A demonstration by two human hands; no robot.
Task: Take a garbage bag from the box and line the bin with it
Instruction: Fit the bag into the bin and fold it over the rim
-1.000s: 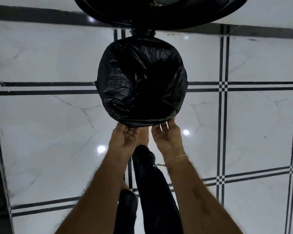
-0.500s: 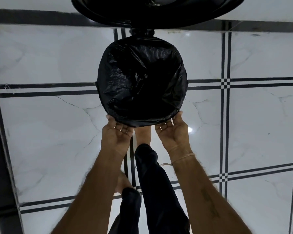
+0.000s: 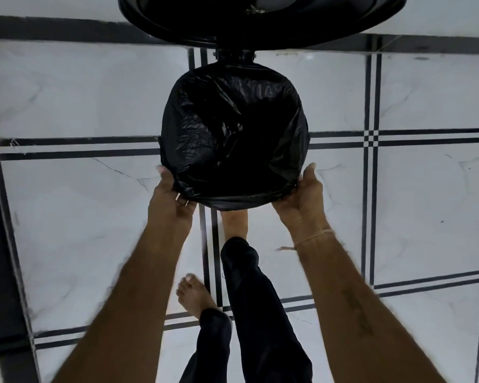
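My hands flank the bin [image 3: 234, 134]; its mouth is open and clear. The raised lid [image 3: 260, 20] blocks beyond it, my foot [image 3: 234, 223] stands just before it, bare floor [image 3: 80, 217] either side.

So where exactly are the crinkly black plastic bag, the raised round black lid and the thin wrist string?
crinkly black plastic bag [image 3: 234, 134]: head view, its crumpled middle.
raised round black lid [image 3: 177, 20]: head view, underside.
thin wrist string [image 3: 313, 239]: head view, strand across right wrist.

Black garbage bag [image 3: 234, 134], white marble floor [image 3: 80, 230] with black stripes
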